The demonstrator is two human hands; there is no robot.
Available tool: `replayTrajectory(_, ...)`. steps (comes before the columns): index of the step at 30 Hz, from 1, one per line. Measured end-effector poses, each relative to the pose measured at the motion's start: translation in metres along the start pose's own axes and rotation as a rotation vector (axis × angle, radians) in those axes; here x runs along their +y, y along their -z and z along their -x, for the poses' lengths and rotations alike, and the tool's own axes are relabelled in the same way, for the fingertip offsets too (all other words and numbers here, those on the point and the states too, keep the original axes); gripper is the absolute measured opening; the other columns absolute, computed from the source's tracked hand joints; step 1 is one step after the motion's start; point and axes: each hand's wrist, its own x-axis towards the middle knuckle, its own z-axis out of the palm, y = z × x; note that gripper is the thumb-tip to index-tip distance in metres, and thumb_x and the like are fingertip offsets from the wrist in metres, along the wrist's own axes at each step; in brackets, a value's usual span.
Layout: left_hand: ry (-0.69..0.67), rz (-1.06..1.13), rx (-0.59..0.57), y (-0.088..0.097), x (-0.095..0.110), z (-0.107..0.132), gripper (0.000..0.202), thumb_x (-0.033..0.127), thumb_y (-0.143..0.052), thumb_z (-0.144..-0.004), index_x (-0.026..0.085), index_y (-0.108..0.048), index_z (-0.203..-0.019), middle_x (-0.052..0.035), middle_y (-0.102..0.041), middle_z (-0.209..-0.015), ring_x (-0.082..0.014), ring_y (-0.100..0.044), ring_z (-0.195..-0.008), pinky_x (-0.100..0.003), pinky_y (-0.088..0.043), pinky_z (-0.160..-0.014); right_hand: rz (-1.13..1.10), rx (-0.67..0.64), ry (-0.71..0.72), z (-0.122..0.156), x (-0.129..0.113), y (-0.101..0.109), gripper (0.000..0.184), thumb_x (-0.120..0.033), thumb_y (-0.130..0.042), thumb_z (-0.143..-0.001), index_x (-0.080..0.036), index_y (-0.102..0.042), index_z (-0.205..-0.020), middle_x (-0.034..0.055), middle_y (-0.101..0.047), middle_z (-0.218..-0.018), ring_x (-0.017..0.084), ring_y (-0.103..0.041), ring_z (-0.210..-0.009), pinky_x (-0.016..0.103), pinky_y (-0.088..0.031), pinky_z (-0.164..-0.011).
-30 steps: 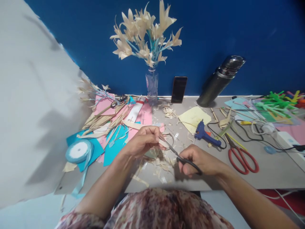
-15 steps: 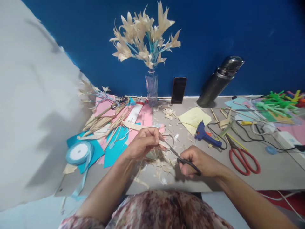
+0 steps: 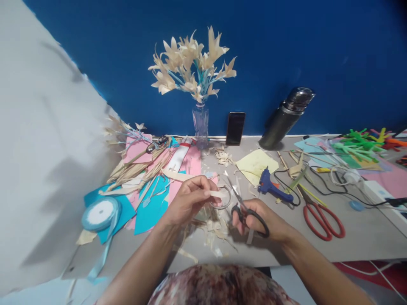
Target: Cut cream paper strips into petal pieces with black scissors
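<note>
My left hand [image 3: 190, 199] pinches a narrow cream strip of dried leaf [image 3: 218, 193], held out to the right above a heap of cream trimmings [image 3: 214, 223]. My right hand [image 3: 259, 218] has its fingers through the black handles of small scissors [image 3: 243, 207], whose blades point up and away, just right of the strip and apart from it. Both hands hover over the near middle of the grey table [image 3: 365, 237].
Red-handled scissors [image 3: 321, 216] and a blue glue gun [image 3: 271, 188] with its black cord lie to the right. A blue ribbon roll [image 3: 100, 212], blue and pink paper sheets and dried leaves lie left. A vase of cream flowers [image 3: 201, 123], phone [image 3: 235, 128] and dark flask [image 3: 284, 118] stand at the blue wall.
The scissors have come off the strip and swung upright, blades now pointing away. My right hand moved slightly left. The camera tilted, so everything sits lower in view.
</note>
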Motion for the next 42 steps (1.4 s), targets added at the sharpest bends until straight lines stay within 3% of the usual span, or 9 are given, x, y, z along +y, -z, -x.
replayTrajectory(6,0.103,-0.001,-0.048,0.006,0.001,0.000,0.019,0.019,-0.076,-0.068,0.012,-0.059,-0.065,-0.0064,-0.068,-0.071,-0.0171,-0.065,-0.060,-0.028,-0.050,-0.061,-0.019,-0.230,-0.147,0.006,-0.015,0.004,0.063,-0.072,-0.072,-0.064,-0.010,-0.067,-0.070,0.0007,-0.057,-0.052,0.009,-0.045,-0.044,0.019,-0.030,-0.043)
replayTrajectory(13,0.024,0.045,-0.035,0.003,-0.002,0.002,0.018,0.020,-0.074,-0.073,0.013,-0.058,-0.069,-0.0043,-0.066,-0.071,-0.0167,-0.065,-0.063,-0.027,-0.049,-0.060,-0.072,-0.057,-0.051,0.001,-0.008,0.000,0.064,-0.075,-0.068,-0.065,-0.011,-0.066,-0.071,0.0015,-0.059,-0.053,0.010,-0.048,-0.045,0.021,-0.034,-0.045)
replayTrajectory(18,0.046,0.213,-0.091,0.006,-0.003,0.002,0.020,0.022,-0.073,-0.070,0.015,-0.054,-0.066,-0.0029,-0.061,-0.066,-0.0165,-0.061,-0.061,-0.026,-0.046,-0.056,-0.109,-0.155,-0.056,-0.003,0.005,-0.005,0.062,-0.072,-0.071,-0.065,-0.010,-0.067,-0.071,0.0012,-0.058,-0.052,0.010,-0.048,-0.045,0.021,-0.032,-0.044)
replayTrajectory(20,0.042,0.216,-0.073,0.008,-0.005,0.002,0.021,0.022,-0.073,-0.071,0.014,-0.054,-0.065,-0.0021,-0.060,-0.065,-0.0151,-0.060,-0.060,-0.025,-0.045,-0.057,-0.137,-0.086,-0.036,-0.006,0.005,-0.010,0.056,-0.067,-0.074,-0.066,-0.011,-0.067,-0.075,0.0026,-0.061,-0.059,0.012,-0.051,-0.051,0.022,-0.036,-0.048)
replayTrajectory(23,0.027,0.139,0.008,0.006,-0.011,0.002,0.020,0.023,-0.073,-0.076,0.014,-0.056,-0.069,-0.0012,-0.061,-0.067,-0.0128,-0.059,-0.058,-0.025,-0.044,-0.059,-0.161,0.178,0.052,-0.016,-0.001,-0.021,0.044,-0.050,-0.079,-0.069,-0.015,-0.066,-0.090,0.0041,-0.065,-0.078,0.015,-0.055,-0.065,0.024,-0.042,-0.057)
replayTrajectory(25,0.006,0.097,0.073,0.002,-0.016,0.002,0.021,0.024,-0.075,-0.076,0.015,-0.057,-0.071,0.0000,-0.061,-0.065,-0.0106,-0.056,-0.056,-0.023,-0.042,-0.059,-0.172,0.357,0.127,-0.026,-0.006,-0.030,0.040,-0.040,-0.079,-0.070,-0.017,-0.063,-0.099,0.0015,-0.062,-0.078,0.014,-0.055,-0.065,0.025,-0.042,-0.058)
replayTrajectory(28,-0.012,0.088,0.162,-0.006,-0.023,0.001,0.023,0.025,-0.079,-0.073,0.015,-0.058,-0.072,0.0026,-0.058,-0.059,-0.0075,-0.051,-0.053,-0.020,-0.040,-0.058,-0.248,0.484,0.200,-0.040,-0.013,-0.042,0.038,-0.030,-0.077,-0.071,-0.019,-0.059,-0.103,-0.0025,-0.060,-0.069,0.014,-0.056,-0.061,0.025,-0.044,-0.059)
replayTrajectory(35,0.050,0.094,0.186,-0.010,-0.028,0.002,0.027,0.028,-0.082,-0.070,0.014,-0.060,-0.070,0.0015,-0.059,-0.060,-0.0071,-0.048,-0.051,-0.020,-0.037,-0.055,-0.306,0.597,0.164,-0.050,-0.021,-0.052,0.033,-0.024,-0.079,-0.067,-0.018,-0.058,-0.092,-0.0044,-0.062,-0.056,0.015,-0.061,-0.051,0.024,-0.047,-0.051)
replayTrajectory(42,0.060,0.058,0.228,-0.008,-0.028,0.001,0.028,0.028,-0.083,-0.067,0.014,-0.059,-0.071,0.0019,-0.059,-0.060,-0.0076,-0.050,-0.052,-0.020,-0.038,-0.056,-0.344,0.548,0.122,-0.049,-0.019,-0.048,0.037,-0.025,-0.080,-0.066,-0.018,-0.057,-0.095,-0.0026,-0.065,-0.059,0.015,-0.063,-0.053,0.024,-0.048,-0.051)
